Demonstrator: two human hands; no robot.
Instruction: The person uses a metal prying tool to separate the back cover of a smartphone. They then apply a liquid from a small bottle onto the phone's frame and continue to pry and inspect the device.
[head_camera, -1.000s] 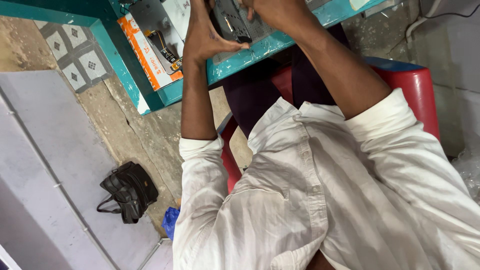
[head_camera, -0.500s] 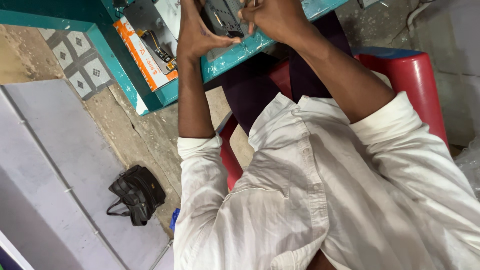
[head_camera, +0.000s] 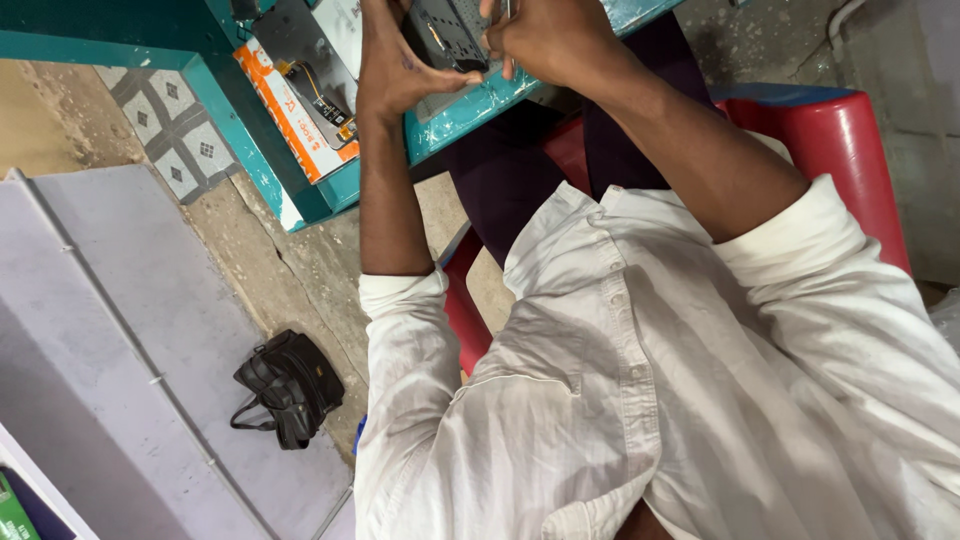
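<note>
My left hand (head_camera: 400, 65) and my right hand (head_camera: 550, 40) meet at the top of the view over the edge of a teal table (head_camera: 470, 110). Between them is a dark flat device (head_camera: 447, 32) that looks like an opened phone; both hands grip it, the left from the side, the right from above. My fingers hide most of the device. Both arms come out of rolled white shirt sleeves.
An orange and white box (head_camera: 290, 110) with dark parts on it lies on the table's left side. A red plastic chair (head_camera: 840, 140) is under me. A black bag (head_camera: 290, 385) sits on the concrete floor beside a grey panel (head_camera: 120, 350).
The view has drifted, so the bag and floor sit slightly lower right in the picture. Both hands stay closed on the dark device at the table edge.
</note>
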